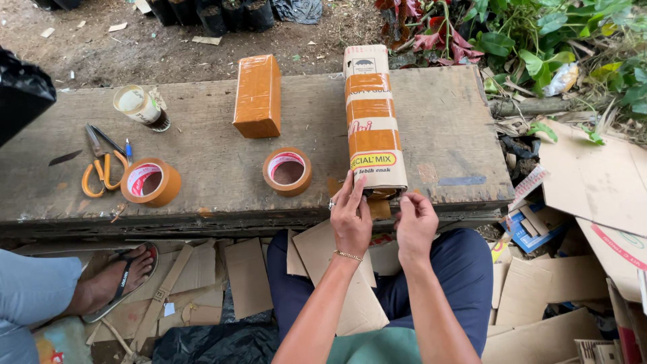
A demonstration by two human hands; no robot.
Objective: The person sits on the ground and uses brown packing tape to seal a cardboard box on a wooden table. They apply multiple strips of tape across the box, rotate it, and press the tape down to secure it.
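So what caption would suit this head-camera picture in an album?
Both hands, left hand and right hand, work brown tape at the near end of a long taped carton on a wooden bench.

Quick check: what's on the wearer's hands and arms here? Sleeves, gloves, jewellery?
Both arms are bare to the edge of the picture: no sleeves and no gloves. The left hand has a thin gold-coloured chain bracelet at the wrist and a ring on one finger. The right hand shows no ring, watch or bracelet. No tape or markings visible on either arm.
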